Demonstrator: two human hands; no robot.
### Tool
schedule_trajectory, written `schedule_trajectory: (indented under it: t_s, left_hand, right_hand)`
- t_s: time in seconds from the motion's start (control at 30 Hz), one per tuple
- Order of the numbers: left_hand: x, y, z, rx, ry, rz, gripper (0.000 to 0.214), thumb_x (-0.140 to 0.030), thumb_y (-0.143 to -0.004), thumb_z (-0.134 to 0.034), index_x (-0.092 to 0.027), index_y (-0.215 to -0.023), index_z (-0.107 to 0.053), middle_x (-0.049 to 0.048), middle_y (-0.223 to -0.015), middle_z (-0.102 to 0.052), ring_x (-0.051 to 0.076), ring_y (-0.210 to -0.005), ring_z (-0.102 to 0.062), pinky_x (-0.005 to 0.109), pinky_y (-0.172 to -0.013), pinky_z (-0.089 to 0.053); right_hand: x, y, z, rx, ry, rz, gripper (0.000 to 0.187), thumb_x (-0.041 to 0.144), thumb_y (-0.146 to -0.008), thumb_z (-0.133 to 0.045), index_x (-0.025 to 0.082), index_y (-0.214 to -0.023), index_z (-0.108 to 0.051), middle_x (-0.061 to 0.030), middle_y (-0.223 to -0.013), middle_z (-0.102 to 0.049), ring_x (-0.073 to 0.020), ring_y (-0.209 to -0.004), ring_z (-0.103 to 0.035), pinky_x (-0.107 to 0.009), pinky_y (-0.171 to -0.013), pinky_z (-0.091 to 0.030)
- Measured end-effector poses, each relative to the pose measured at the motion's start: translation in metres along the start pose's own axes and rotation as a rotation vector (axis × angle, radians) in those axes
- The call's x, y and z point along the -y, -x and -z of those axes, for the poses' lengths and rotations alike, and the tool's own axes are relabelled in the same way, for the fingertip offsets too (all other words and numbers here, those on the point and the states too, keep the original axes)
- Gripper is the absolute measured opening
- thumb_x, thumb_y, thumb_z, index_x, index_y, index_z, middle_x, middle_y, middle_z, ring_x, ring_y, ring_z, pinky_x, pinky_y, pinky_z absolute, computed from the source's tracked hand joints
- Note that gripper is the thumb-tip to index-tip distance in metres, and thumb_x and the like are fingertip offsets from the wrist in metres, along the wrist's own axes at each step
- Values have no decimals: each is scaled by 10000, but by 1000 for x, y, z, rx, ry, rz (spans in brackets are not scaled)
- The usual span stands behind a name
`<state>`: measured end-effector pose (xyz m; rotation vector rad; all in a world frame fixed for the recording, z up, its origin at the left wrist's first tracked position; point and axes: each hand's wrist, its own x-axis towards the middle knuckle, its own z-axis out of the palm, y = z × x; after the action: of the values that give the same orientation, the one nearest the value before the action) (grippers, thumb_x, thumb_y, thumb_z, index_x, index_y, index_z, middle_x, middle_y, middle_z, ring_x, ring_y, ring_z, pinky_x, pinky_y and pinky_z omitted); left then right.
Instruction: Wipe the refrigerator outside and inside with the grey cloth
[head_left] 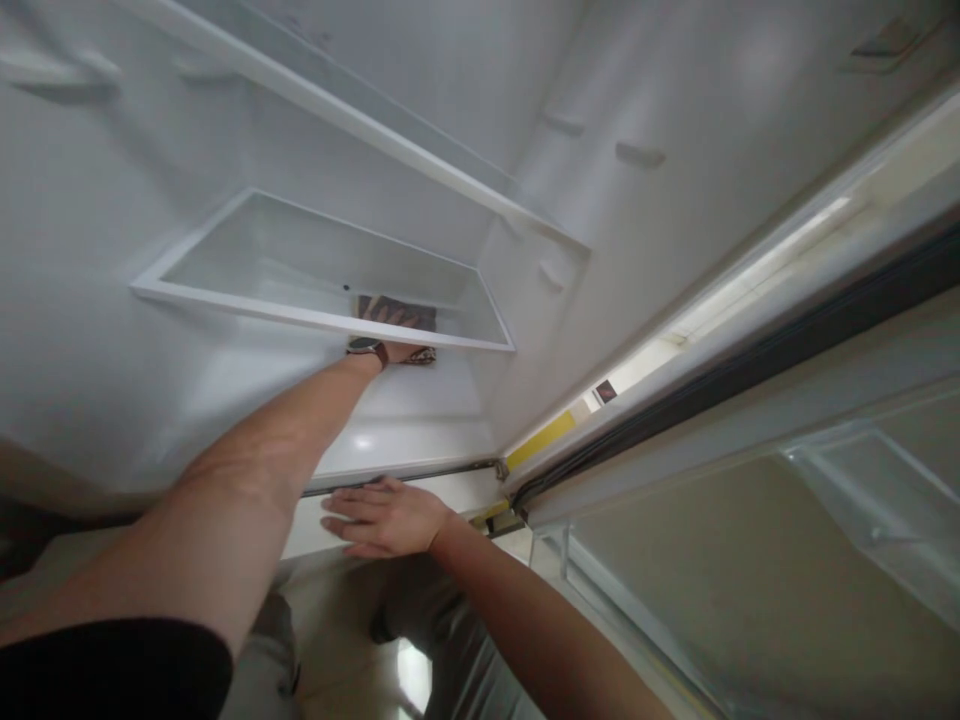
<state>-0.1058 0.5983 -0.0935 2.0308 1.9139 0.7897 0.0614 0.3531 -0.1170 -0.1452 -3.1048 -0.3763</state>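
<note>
Reaches deep into an open white refrigerator [71,215], below a white-rimmed glass shelf [247,306], with the left hand [391,319], a watch [365,346] at the wrist. Lays the palm over a dark patterned cloth [424,319], set against the inside of the refrigerator and visible partly through the glass, with fingers spread rather than clenched around it. Rests the right hand [382,517], released and loosely outstretched, on the pale front edge [304,532]. To the right, an open door [720,570] with a see-through bin [885,510]; higher up, a second shelf [375,133]. Judging by the palm on the cloth, seems partway through work at this low spot, not finished. Cannot tell surfaces already done from surfaces left, for lack of any visible line between them
</note>
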Motion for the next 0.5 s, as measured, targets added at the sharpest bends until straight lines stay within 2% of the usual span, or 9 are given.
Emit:
schedule_trajectory:
  t_s: [0.1,0.17,0.23,0.3,0.37,0.43,0.5]
  left_hand:
    - [43,7,28,59,-216,31,744,-655,-940,-578,-242,-1550,-470,-4,-1680,-353,315,-1550,-209,585,-1271,28]
    - [77,11,46,83,-328,77,802,-712,-949,-520,-226,-1579,-415,-3,-1709,-283,315,-1556,-183,572,-1271,19]
    - [107,17,61,83,-369,128,877,-792,-935,-437,-226,-1602,-370,-4,-1727,-227,319,-1565,-168,566,-1272,25]
    - [128,22,71,93,-345,164,1034,-924,-853,-317,-225,-1614,-340,-2,-1733,-196,328,-1574,-149,569,-1268,59]
    - [135,27,77,98,-292,184,1199,-1023,-729,-201,-228,-1617,-335,-8,-1734,-191,337,-1586,-122,553,-1272,81]
    - [132,30,80,89,-270,191,1288,-1058,-640,-154,-241,-1618,-340,-13,-1735,-191,349,-1594,-99,536,-1278,78]
    - [124,32,82,85,-292,176,1262,-1038,-649,-194,-249,-1622,-343,-3,-1732,-208,359,-1596,-94,548,-1277,72]
  right_hand:
    - [1,0,-1,-10,-9,-9,499,469,-1106,-313,212,-1473,-532,-81,-1634,-427,-170,-1505,-368,-328,-1022,-446]
    - [1,0,-4,-26,-15,-16,511,470,-1110,-286,206,-1469,-535,-76,-1631,-433,-174,-1497,-377,-339,-993,-458]
    - [1,0,-6,-44,-18,-17,520,472,-1113,-269,201,-1461,-543,-73,-1626,-441,-172,-1492,-381,-339,-974,-463]
    - [1,0,-8,-60,-18,-10,520,476,-1111,-281,194,-1457,-547,-81,-1623,-444,-173,-1491,-381,-336,-984,-459]
    - [0,-1,-9,-62,-20,-3,510,480,-1105,-315,195,-1463,-541,-90,-1623,-442,-177,-1498,-373,-338,-1000,-453]
    - [0,-1,-9,-49,-24,0,504,486,-1097,-351,200,-1470,-531,-96,-1626,-435,-182,-1504,-364,-344,-990,-461]
    - [0,-1,-8,-34,-27,-6,502,491,-1094,-362,208,-1474,-527,-96,-1632,-425,-182,-1505,-360,-349,-960,-475]
